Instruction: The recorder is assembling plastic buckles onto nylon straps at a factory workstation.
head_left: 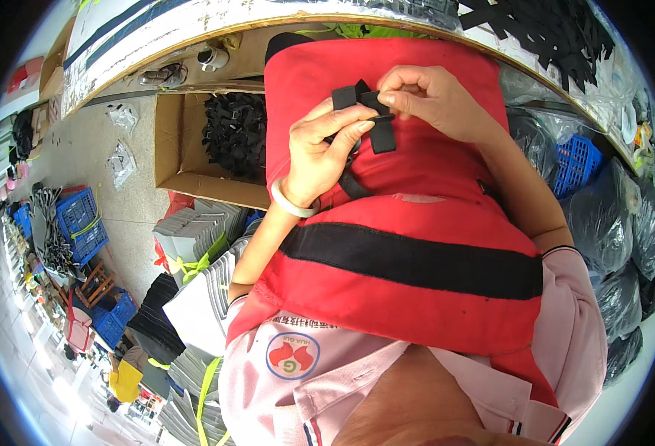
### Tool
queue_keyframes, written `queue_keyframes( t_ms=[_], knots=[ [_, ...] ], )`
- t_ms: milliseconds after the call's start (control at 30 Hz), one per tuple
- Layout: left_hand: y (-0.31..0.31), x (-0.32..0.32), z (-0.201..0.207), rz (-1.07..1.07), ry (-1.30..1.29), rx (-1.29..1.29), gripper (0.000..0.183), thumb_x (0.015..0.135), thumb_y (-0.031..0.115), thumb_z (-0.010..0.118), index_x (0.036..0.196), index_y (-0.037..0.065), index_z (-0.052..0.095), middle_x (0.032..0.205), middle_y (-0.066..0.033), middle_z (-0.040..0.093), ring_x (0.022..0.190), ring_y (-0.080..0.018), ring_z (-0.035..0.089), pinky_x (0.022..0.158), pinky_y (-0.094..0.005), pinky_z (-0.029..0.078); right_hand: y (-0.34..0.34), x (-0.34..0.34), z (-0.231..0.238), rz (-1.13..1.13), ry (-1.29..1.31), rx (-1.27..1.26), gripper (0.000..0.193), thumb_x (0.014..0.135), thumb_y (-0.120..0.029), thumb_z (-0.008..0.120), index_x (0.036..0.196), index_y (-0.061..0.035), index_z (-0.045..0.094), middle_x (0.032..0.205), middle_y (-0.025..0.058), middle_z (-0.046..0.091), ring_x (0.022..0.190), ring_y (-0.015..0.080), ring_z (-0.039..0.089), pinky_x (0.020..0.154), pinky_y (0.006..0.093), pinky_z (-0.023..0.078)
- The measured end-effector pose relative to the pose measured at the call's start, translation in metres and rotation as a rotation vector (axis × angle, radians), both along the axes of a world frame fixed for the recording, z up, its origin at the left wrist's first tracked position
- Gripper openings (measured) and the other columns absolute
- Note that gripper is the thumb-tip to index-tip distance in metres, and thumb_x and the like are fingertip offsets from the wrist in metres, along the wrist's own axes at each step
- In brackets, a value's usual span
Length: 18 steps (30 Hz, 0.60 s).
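Note:
A short black webbing strap is held between my two hands above the red apron that covers my lap. My left hand, with a pale bangle at the wrist, pinches it between thumb and fingers. A dark buckle-like piece shows partly under that hand, and one strap end hangs down onto the apron. My right hand pinches the strap's other part with thumb and forefinger, close to the left fingertips. Fingers hide how the strap is threaded.
An open cardboard box of black strap pieces stands beyond my left arm. A worktable edge curves across the front, with black straps at its right. Bundled grey sheets are at left; blue crates stand farther off. Black plastic bags lie at right.

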<state>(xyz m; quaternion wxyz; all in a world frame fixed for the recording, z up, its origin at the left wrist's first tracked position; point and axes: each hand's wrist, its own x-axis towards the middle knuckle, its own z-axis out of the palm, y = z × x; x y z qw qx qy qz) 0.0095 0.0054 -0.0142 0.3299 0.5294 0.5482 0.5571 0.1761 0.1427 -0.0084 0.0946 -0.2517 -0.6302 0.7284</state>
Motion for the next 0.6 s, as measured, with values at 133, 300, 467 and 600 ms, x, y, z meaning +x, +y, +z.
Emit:
queue_keyframes(
  t_ms=[133,300,467,600],
  knots=[
    [-0.003,0.000,0.001,-0.001,-0.070,-0.047,0.014,0.081,-0.002,0.071,0.095,0.000,0.071,0.087,-0.0068,0.068,0.073,-0.0114,0.060,0.065,-0.0238,0.047,-0.007,-0.002,0.016,-0.037,-0.007,0.029,0.010,0.092,-0.010,0.061,0.087,-0.0012,0.059,0.080,0.0006,0.062,0.072,0.0053,0.057,0.068,0.0201,0.047],
    [-0.005,0.005,-0.001,0.070,-0.141,-0.060,0.015,0.083,-0.003,0.069,0.098,-0.001,0.070,0.091,-0.0056,0.066,0.072,-0.0088,0.060,0.058,-0.0205,0.047,-0.012,0.000,0.014,-0.092,0.017,0.048,0.007,0.091,-0.006,0.061,0.090,-0.0023,0.055,0.082,0.0019,0.062,0.072,0.0052,0.058,0.064,0.0194,0.047],
    [-0.012,0.007,0.000,0.123,-0.332,-0.226,0.014,0.082,-0.002,0.070,0.095,0.000,0.070,0.083,-0.0037,0.063,0.070,-0.0084,0.057,0.061,-0.0216,0.045,-0.013,-0.007,0.008,-0.136,0.061,0.052,0.009,0.092,-0.006,0.060,0.092,-0.0038,0.051,0.079,0.0025,0.062,0.072,0.0070,0.060,0.062,0.0222,0.048],
    [-0.018,0.003,-0.004,0.087,-0.137,-0.211,0.011,0.084,0.000,0.069,0.095,-0.001,0.070,0.084,-0.0037,0.064,0.071,-0.0074,0.058,0.060,-0.0208,0.045,-0.002,-0.014,-0.024,-0.210,0.057,0.041,0.011,0.092,-0.008,0.060,0.095,-0.0037,0.050,0.080,0.0044,0.063,0.071,0.0087,0.061,0.062,0.0233,0.050]
  ],
)
